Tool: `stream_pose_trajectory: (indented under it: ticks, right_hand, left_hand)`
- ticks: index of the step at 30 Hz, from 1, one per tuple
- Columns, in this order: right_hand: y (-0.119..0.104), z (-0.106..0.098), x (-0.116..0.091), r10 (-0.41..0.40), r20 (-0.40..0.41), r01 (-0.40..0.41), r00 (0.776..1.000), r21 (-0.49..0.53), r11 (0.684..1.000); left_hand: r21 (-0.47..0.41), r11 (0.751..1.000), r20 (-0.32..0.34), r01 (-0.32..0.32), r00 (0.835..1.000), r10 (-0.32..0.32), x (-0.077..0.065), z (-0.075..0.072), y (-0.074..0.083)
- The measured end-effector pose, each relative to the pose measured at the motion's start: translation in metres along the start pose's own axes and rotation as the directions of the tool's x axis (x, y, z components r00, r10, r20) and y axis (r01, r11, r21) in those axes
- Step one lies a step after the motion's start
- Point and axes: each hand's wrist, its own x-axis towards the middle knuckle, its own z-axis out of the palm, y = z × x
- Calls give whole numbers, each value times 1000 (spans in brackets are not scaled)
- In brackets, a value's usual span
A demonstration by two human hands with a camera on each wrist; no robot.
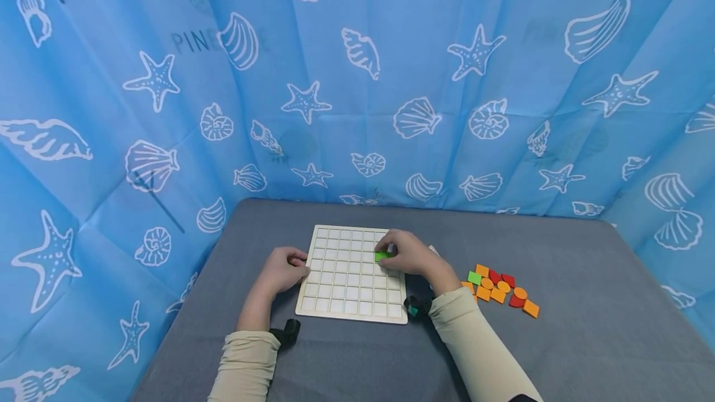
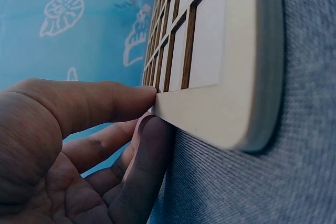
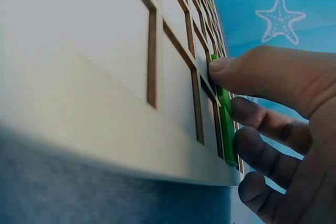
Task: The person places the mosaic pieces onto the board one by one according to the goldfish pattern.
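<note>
A pale wooden grid board [image 1: 349, 316] with white square cells lies on the grey table. My left hand [image 1: 282, 270] holds its left edge; in the left wrist view the thumb [image 2: 137, 98] rests at the rim and a finger [image 2: 152, 148] comes up against the edge from below. Over the right part of the grid, my right hand [image 1: 412, 254] pinches a green tile [image 1: 381, 256]. From the right wrist, the thumb [image 3: 223, 69] touches the upper part of the green tile [image 3: 227, 137], with curled fingers along its outer side.
Right of the board lies a loose group of orange tiles [image 1: 483, 293], red tiles [image 1: 516, 300] and a green tile [image 1: 474, 278]. A white corner [image 1: 433, 249] shows behind the right wrist. A blue shell-print curtain [image 1: 335, 116] hangs behind the grey table [image 1: 592, 340].
</note>
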Motion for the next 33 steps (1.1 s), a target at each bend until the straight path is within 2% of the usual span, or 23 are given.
stream_pose_trajectory:
  ticks: [9,15,23,27,33]
  right_hand:
    - [-4,-5,-2,4,-3,-4,1000,-17,1000]
    - [0,-18,-13,-10,-28,8,1000,-56,998]
    - [15,-43,-49,-3,-76,-4,997,-88,996]
    - [25,-50,-70,-8,-95,0,995,-88,996]
    - [39,-60,-101,28,-131,-37,991,-70,997]
  left_hand:
    - [-23,1000,-1,-4,1000,4,-2,1,1]
    - [-24,1000,-1,-17,1000,17,-5,1,3]
    - [-29,999,8,-24,1000,25,-7,0,3]
    - [-32,999,16,-18,1000,19,-7,-2,1]
    - [-16,1000,21,-7,1000,8,-6,-3,2]
